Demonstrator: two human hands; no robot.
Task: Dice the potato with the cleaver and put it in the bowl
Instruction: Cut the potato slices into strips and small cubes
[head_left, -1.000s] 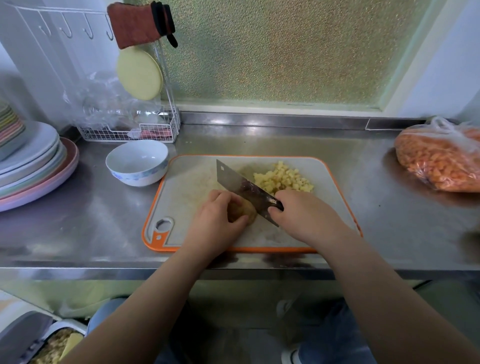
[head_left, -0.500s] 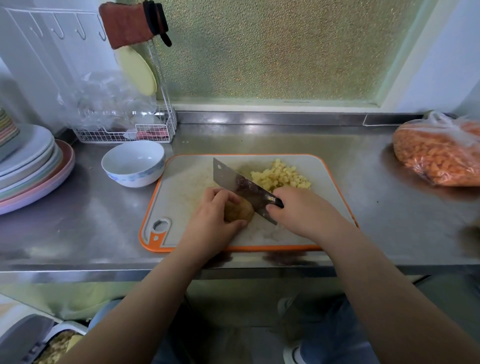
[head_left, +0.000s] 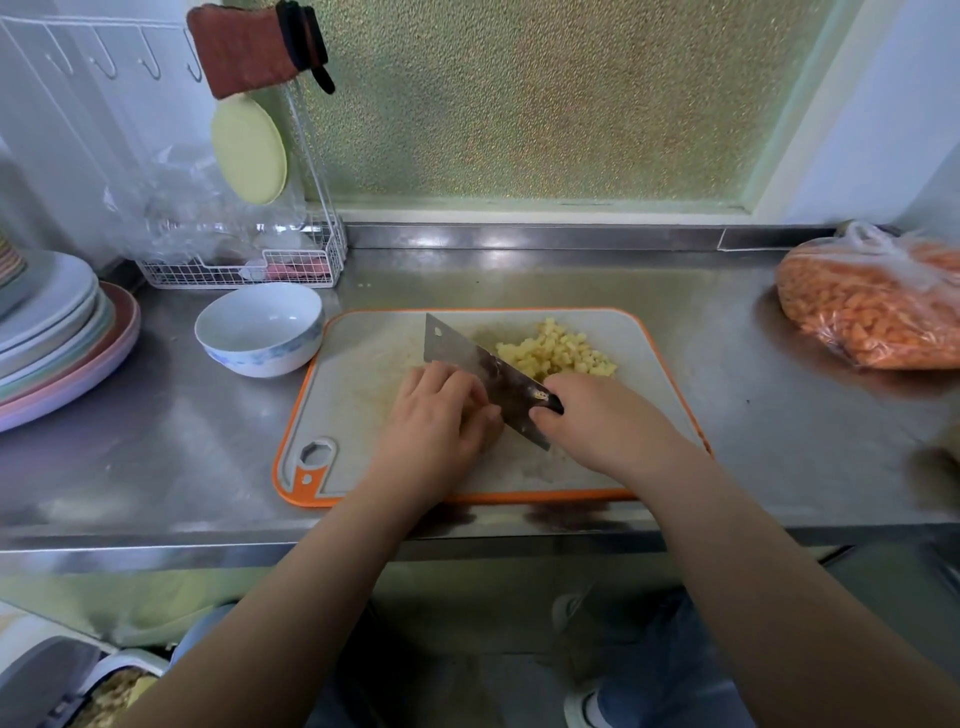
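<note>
The left hand (head_left: 435, 415) curls over the potato (head_left: 491, 434), which it almost hides on the cutting board (head_left: 363, 395). The right hand (head_left: 602, 423) grips the cleaver (head_left: 478, 371) by its handle, blade slanting down beside the left knuckles. One bowl (head_left: 260, 328) — nothing in it — stands on the desk (head_left: 753, 426), just left of the board. One heap of dice (head_left: 558, 351) lies beyond the blade.
</note>
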